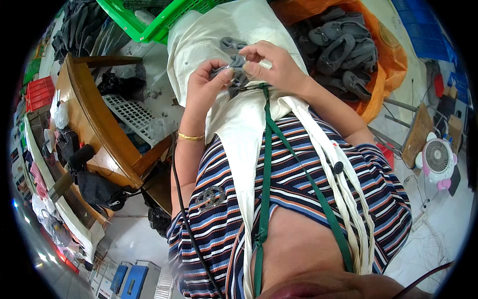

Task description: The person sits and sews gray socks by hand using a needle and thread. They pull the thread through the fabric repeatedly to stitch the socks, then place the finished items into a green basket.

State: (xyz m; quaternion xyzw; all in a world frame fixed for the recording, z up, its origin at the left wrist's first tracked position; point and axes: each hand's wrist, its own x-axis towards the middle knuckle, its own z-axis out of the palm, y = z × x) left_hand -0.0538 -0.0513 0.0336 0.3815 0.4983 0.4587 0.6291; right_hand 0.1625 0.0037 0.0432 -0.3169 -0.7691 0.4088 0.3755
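On my lap, over the white apron [199, 40], my left hand [208, 82] pinches a small grey fabric piece [238, 64] between thumb and fingers. My right hand [274, 65] meets it from the other side, thumb and forefinger drawn together at the piece's edge; what they grip is too small to make out. Another grey fabric piece [230, 44] lies on the apron just beyond my fingers. Below the hands, a thin dark tool [251, 87] rests by the green strap [267, 129], partly covered.
A green plastic basket [142, 30] stands at far left. Right of my lap, an orange sack [393, 65] holds several grey shoes [343, 45]. A curved wooden table [92, 119] is on the left, near a white perforated crate [132, 117]. A white fan [438, 155] sits at right.
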